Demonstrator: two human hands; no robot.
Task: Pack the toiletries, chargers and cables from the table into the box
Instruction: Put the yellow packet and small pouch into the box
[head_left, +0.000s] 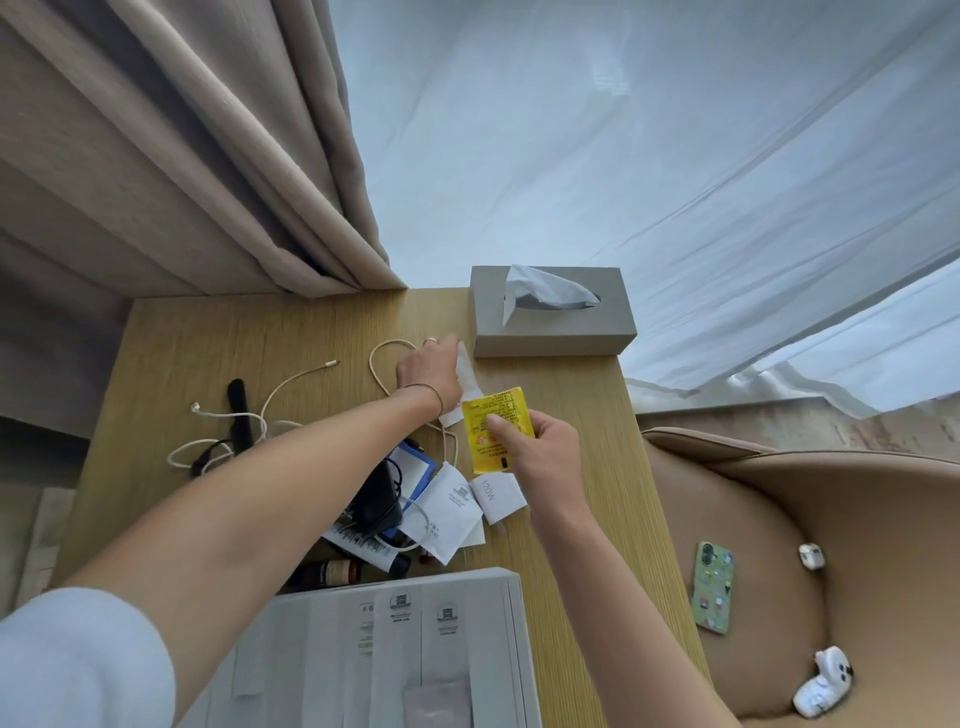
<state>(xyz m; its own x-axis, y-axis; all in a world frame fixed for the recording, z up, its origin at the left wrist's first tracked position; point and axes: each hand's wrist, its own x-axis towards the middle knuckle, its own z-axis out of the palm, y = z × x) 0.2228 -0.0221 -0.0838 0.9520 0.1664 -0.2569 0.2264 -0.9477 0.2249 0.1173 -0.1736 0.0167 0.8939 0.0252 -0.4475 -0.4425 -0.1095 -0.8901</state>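
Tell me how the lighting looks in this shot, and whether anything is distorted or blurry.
Head view: soft, even daylight through the sheer white curtain, no hard shadows or glare; wide-angle lens bends the light wooden table edges and stretches the forearms; small print on the yellow foil sachet in the right hand is too soft to read; the left hand looks reasonably sharp.

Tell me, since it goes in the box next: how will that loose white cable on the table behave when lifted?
The white cable lies in slack loops, so it is probably floppy and will dangle. Its thin cord suggests it is light. It crosses a black strap, so it may drag that along.
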